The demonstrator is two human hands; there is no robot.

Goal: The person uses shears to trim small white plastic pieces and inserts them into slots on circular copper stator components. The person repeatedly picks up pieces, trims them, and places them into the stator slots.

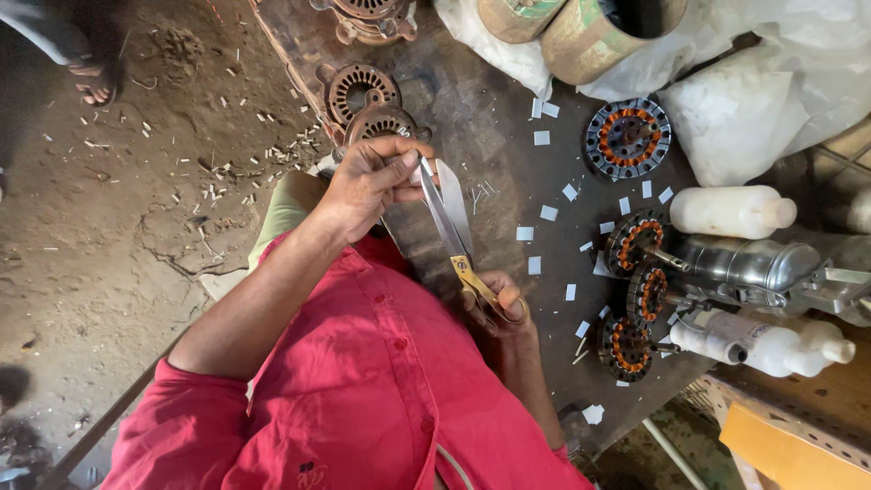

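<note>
1. The left hand [367, 181] pinches a white paper strip [451, 204] by its top end and holds it above the dark tabletop [490, 118].
2. The right hand [497, 304] is clenched around the brass handles of the scissors [446, 227]; their long blades run up alongside the strip, tips by the left fingers.
3. To cut well, as it looks: keep the strip taut and flat, set it deep between the blades rather than at the tips, and close in one squeeze so each piece comes off square.
4. The left fingertips sit very near the blade tips, so they want keeping clear.
5. The count: one pair of scissors and one strip in the hands.
6. Four wound stators [628, 138] with copper coils lie to the right.
7. Two white bottles [730, 210] lie beside them.
8. Roughly a dozen and a half cut white bits [524, 233] dot the tabletop; the smallest are hard to count.
</note>
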